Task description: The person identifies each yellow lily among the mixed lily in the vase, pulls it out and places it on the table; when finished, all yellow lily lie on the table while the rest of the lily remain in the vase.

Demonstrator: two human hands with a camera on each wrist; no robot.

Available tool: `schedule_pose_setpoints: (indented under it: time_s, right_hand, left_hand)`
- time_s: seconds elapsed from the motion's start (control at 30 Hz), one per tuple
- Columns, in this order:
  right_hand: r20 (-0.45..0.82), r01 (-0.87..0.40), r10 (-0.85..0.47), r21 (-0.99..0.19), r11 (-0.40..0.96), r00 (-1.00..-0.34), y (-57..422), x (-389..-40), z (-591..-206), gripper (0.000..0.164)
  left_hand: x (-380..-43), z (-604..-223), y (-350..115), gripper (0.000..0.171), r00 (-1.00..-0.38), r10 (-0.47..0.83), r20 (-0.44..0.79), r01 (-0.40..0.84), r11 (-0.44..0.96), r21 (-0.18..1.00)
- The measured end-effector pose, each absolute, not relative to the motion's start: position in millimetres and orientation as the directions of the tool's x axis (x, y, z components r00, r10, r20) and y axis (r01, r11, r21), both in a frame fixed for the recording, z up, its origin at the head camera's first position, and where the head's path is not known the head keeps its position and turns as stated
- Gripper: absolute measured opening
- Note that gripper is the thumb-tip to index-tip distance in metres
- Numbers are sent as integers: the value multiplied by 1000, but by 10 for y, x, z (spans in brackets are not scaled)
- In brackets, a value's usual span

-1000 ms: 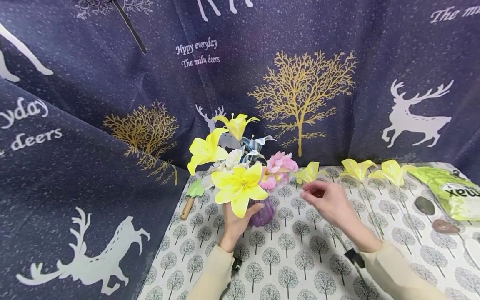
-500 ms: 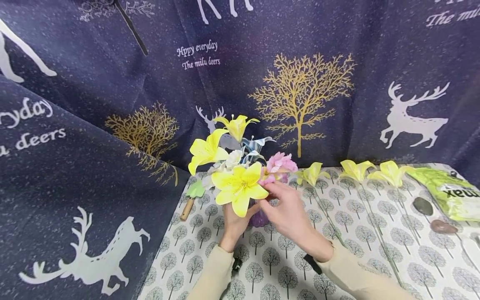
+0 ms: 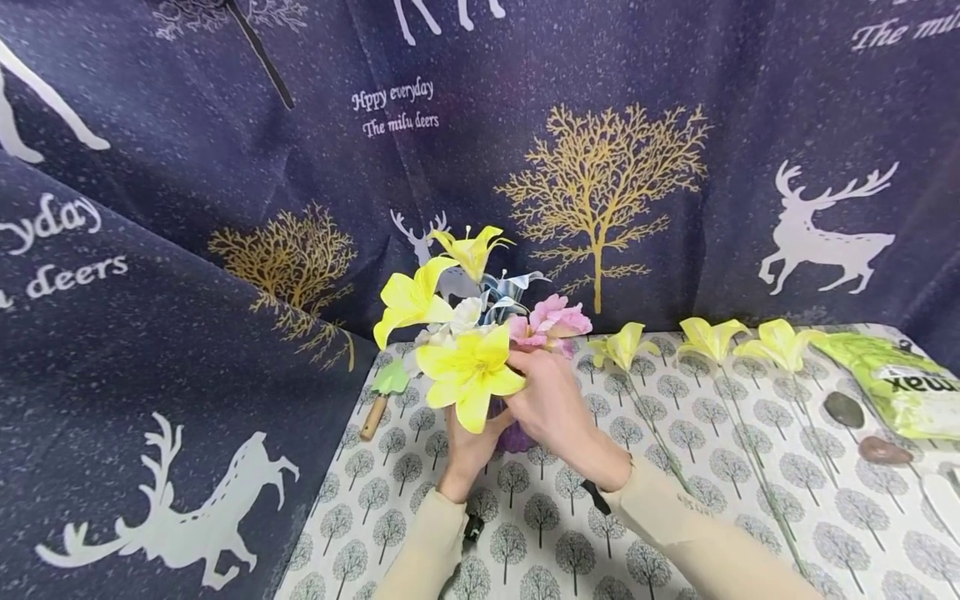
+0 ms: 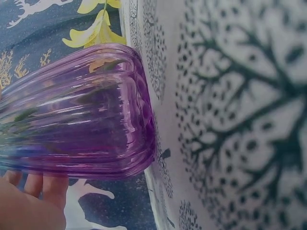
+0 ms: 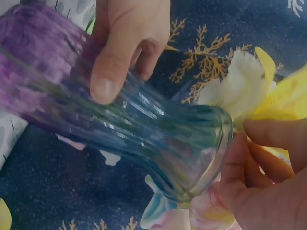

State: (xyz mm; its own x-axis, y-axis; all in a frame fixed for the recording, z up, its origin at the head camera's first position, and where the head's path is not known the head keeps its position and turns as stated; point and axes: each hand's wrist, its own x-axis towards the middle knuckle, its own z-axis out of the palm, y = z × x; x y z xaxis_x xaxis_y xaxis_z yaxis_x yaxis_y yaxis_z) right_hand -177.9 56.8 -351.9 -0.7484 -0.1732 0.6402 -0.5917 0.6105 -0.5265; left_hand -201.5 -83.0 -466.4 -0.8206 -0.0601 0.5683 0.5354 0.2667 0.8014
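My left hand [image 3: 467, 450] gripped the vase [image 4: 96, 120] round its body, thumb pressed on the near side, and the vase's base seemed to rest on the worktop [image 3: 540, 575]. My right hand [image 5: 268, 172] was up at the vase's mouth, its fingers curled and drawn narrow just beside the rim; whether they had a stem between them, I could not tell. Right next to them, in front of the vase's mouth, hung the front lily [image 3: 472, 371], facing me. Around it above the vase stood two more yellow lilies [image 3: 411, 298], some white petals [image 3: 462, 315], a blue flower [image 3: 506, 302] and, toward the right, a pink flower [image 3: 558, 321]. I judged the step in hand to be settling the stems in the vase, most likely the front lily's. The next move seemed to call for a steady left grip and a light touch at the rim, so that neighbouring blooms were not knocked. To the right of the vase lay three loose lilies [image 3: 711, 337], heads away from me, with a bag [image 3: 892, 387] and two stones [image 3: 844, 410] beyond; to its left, a trowel [image 3: 390, 377].
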Motion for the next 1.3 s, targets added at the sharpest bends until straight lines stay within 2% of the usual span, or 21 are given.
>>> schedule_pose_setpoints:
  time_s: [0.13, 0.5, 0.67, 0.73, 0.93, 1.13, 1.3]
  right_hand:
    - [659, -630, -206, -507, 589, -723, 570, -1836, -3491, 9]
    - [630, -656, -295, -472, 589, -719, 547, -1951, -3445, 11]
    - [629, -655, -287, -489, 577, -723, 557, -1952, -3456, 7]
    - [623, -646, -274, -510, 568, -732, 563, -1946, -3465, 10]
    - [608, -637, -285, -502, 585, -741, 549, -1943, -3467, 6]
    - [626, -650, -296, -467, 599, -722, 528, -1963, -3478, 25]
    - [653, -672, -288, -465, 577, -700, 538, -1966, -3500, 17]
  left_hand:
    - [-2020, -4668, -821, 84, -837, -56, 544, 526, 188, 829]
    - [-2061, -4656, -825, 90, -825, -60, 561, 543, 189, 818]
    - [-2029, -4646, -807, 84, -828, -98, 552, 511, 276, 814]
    - [-2018, -4643, -802, 84, -834, -101, 543, 501, 275, 821]
    - [-2009, -4650, -813, 85, -843, -87, 530, 495, 257, 830]
    - [-2033, -4682, -825, 84, -837, -77, 543, 511, 248, 823]
    - [-2145, -4848, -845, 89, -827, -83, 556, 523, 249, 815]
